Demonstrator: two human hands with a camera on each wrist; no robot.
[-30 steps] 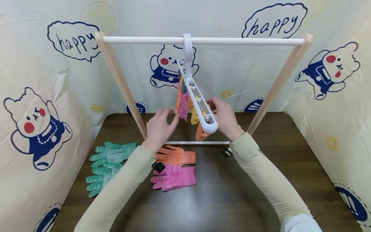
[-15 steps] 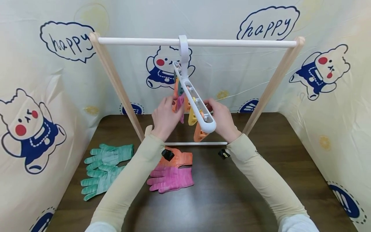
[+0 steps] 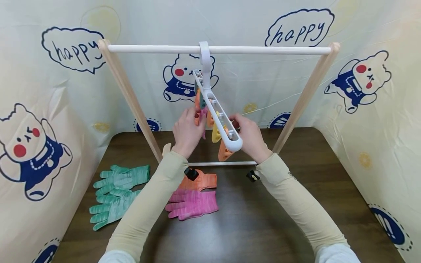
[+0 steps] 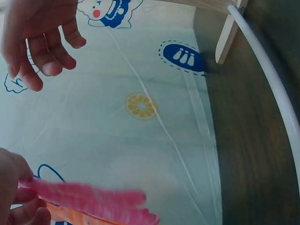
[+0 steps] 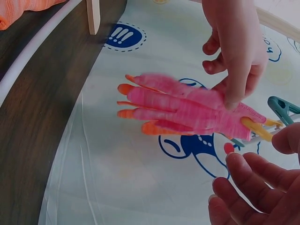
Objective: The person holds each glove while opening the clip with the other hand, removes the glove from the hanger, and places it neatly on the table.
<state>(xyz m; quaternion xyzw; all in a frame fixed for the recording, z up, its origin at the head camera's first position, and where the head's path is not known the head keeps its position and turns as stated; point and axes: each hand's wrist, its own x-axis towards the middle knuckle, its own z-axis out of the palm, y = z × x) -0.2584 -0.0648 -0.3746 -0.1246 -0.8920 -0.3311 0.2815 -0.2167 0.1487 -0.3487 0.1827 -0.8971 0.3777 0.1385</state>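
A white clip hanger (image 3: 219, 119) hangs tilted from the white top bar (image 3: 263, 50) of a wooden rack. A pink glove (image 5: 187, 110) and an orange glove (image 5: 150, 127) behind it hang from the hanger's clips. My left hand (image 3: 188, 130) pinches the pink glove near its cuff, beside a yellow clip (image 5: 255, 127). In the left wrist view the same pink glove (image 4: 89, 199) sits against my left fingers (image 4: 11, 187). My right hand (image 3: 247, 136) hovers beside the hanger's near end, its fingers (image 5: 248, 187) loosely spread and holding nothing. A teal clip (image 5: 281, 108) hangs free.
On the dark table (image 3: 263, 219) lie a pair of green gloves (image 3: 118, 190) at the left, and an orange glove (image 3: 205, 180) and a pink glove (image 3: 194, 204) under my left forearm. The rack's lower bar (image 3: 223, 163) runs between its wooden legs. A printed curtain surrounds the table.
My left hand has risen from the hanging glove's fingertips to its upper part and taken hold of it. The right hand stays by the hanger.
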